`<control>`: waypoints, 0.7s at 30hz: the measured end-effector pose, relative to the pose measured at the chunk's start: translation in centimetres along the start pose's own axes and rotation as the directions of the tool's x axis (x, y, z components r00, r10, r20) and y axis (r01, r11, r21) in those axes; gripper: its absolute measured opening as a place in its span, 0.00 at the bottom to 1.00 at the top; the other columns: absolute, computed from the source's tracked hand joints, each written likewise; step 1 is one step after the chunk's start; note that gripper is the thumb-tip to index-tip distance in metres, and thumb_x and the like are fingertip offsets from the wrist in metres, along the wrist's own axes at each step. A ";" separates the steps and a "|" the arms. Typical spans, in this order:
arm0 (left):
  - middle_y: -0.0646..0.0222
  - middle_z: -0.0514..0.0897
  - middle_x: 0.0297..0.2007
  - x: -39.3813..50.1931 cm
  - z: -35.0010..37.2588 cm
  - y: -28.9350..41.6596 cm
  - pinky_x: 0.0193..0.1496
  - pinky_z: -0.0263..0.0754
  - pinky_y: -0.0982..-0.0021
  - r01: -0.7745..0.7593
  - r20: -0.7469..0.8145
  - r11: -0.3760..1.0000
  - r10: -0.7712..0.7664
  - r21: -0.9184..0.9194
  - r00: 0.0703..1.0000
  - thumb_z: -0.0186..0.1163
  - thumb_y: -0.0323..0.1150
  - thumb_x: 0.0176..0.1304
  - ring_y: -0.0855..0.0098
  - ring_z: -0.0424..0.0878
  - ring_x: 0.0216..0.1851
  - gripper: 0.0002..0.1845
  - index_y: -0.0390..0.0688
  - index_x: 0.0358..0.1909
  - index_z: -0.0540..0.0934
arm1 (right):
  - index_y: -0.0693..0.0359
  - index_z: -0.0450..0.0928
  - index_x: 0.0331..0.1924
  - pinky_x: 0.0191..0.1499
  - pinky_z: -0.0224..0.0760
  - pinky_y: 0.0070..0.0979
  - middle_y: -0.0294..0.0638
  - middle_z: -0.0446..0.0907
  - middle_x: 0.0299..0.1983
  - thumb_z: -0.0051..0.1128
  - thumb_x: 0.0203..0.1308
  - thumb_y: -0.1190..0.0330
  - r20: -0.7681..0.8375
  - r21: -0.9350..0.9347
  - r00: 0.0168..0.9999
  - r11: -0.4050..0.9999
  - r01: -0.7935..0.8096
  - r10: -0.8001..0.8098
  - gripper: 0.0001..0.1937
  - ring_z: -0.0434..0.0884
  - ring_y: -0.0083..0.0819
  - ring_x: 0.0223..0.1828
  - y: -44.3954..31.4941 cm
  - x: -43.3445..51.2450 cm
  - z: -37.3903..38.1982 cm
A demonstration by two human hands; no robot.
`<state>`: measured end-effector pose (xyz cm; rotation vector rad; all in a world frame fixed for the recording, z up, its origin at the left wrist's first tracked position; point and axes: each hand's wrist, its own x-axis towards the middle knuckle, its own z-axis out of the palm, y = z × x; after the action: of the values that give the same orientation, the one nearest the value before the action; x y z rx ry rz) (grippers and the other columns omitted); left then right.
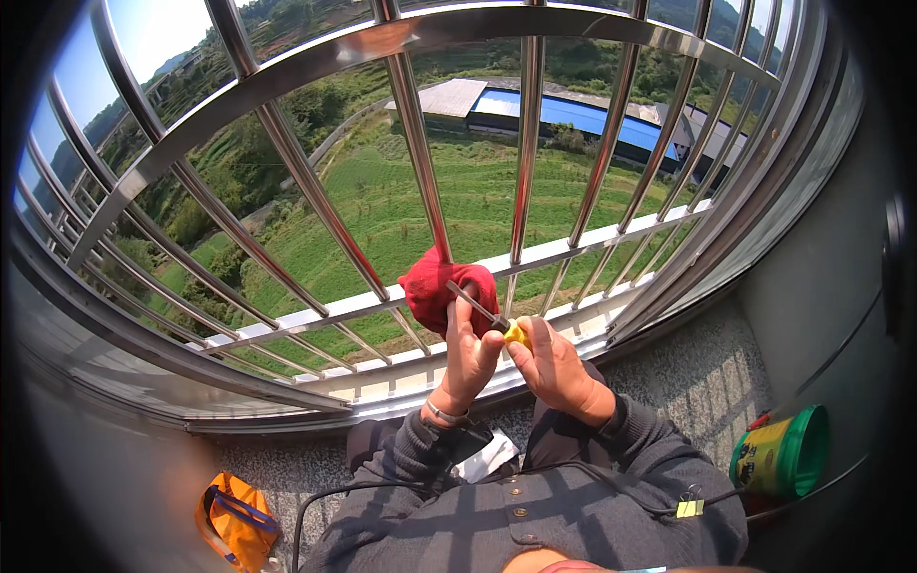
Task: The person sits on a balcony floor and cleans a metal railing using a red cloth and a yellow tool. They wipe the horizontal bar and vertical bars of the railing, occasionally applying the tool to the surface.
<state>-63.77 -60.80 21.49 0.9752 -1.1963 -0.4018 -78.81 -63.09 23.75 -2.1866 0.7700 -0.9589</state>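
Note:
A red cloth [423, 290] is bunched against a steel bar where it meets the lower rail of the window grille [358, 309]. My left hand [469, 365] grips this cloth, with most of its fingertips hidden in the folds. In my right hand [562, 372] is a screwdriver [476, 304] with a yellow handle and a dark collar. Its metal shaft slants up to the left, across the front of the cloth and my left fingers. The left thumb lies close to the collar; whether they touch I cannot tell.
Window frame tracks [265, 422] run below the grille. An orange bag [240, 519] lies on the speckled floor at lower left. At the right stands a green bucket [777, 451] with a yellow label. A black cable [344, 490] crosses my lap. Outside are fields and blue-roofed buildings.

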 end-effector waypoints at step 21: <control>0.62 0.74 0.51 4.4 -9.7 9.1 0.56 0.70 0.68 0.110 -0.202 0.964 -0.161 -0.242 0.966 0.42 0.25 0.62 0.72 0.73 0.51 0.21 0.34 0.57 0.72 | 0.61 0.72 0.43 0.46 0.74 0.22 0.38 0.79 0.41 0.48 0.67 0.72 -0.400 0.884 0.915 0.282 0.372 0.048 0.05 0.79 0.25 0.41 -8.3 11.0 -2.5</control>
<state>-55.33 -54.93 31.04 0.8788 -0.8640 -0.5155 -72.44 -66.39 35.74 -0.9766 -0.0398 -1.4477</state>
